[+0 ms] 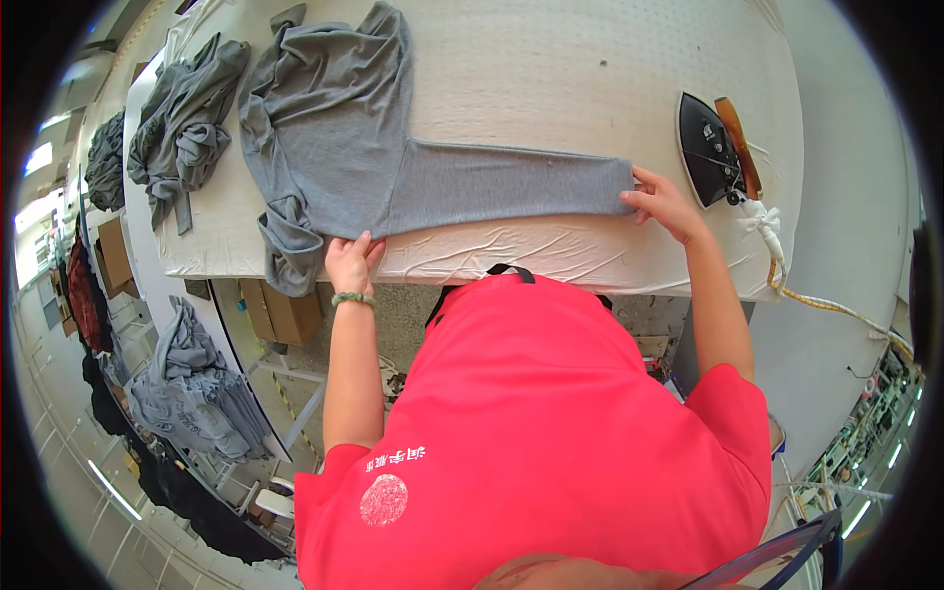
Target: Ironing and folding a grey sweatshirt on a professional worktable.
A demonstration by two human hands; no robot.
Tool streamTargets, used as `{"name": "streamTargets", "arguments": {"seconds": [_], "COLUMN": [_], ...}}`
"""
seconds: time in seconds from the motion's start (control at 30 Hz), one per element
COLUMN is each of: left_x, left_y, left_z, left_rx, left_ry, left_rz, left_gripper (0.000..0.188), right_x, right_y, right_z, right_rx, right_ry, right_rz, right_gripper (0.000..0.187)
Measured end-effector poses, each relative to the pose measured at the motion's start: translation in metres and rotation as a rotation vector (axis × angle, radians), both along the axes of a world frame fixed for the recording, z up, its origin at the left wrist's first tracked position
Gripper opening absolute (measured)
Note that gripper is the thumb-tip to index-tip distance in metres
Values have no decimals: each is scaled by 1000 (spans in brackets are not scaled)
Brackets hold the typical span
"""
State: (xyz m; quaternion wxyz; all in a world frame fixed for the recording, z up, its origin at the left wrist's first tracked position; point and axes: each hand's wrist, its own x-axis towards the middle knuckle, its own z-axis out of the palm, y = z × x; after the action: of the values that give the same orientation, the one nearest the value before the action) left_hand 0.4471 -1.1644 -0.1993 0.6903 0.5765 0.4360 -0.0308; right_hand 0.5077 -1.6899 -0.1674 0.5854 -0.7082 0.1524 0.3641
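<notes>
A grey long-sleeved garment lies on the cloth-covered table, its body bunched at the left. One sleeve is stretched out flat toward the right. My right hand pinches the cuff end of that sleeve between thumb and fingers. Near the underarm, my left hand grips the garment's lower edge at the front of the table; a green bead bracelet is on that wrist. To the right of the cuff rests a black iron with a brown wooden handle, its cord wrapped in white cloth.
The pale covered table has its front edge just before my body. More grey garments are heaped at its left end. A stack of grey clothes lies lower left, near a cardboard box. The iron's cord trails off right.
</notes>
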Motion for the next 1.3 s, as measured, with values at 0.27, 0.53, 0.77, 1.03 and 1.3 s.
{"name": "streamTargets", "arguments": {"seconds": [0.27, 0.53, 0.77, 1.03, 1.3], "left_x": [28, 88, 80, 77, 86], "left_y": [-79, -122, -107, -113, -208], "left_z": [34, 7, 9, 9, -13], "left_rx": [1070, 1362, 1402, 1485, 1316], "left_ry": [-763, -774, -731, -545, -946], "left_rz": [-1237, -1252, -1203, -1214, -1372], "left_gripper": [39, 45, 51, 54, 56], "right_x": [-54, -10, -11, 7, -33], "right_y": [99, 145, 174, 179, 46], "right_z": [24, -4, -11, -18, -7], "right_rx": [-718, -912, -803, -793, -633], "right_ry": [-1120, -991, -1118, -1176, -608], "right_rz": [472, 395, 485, 390, -387], "right_gripper": [54, 56, 52, 46, 31]}}
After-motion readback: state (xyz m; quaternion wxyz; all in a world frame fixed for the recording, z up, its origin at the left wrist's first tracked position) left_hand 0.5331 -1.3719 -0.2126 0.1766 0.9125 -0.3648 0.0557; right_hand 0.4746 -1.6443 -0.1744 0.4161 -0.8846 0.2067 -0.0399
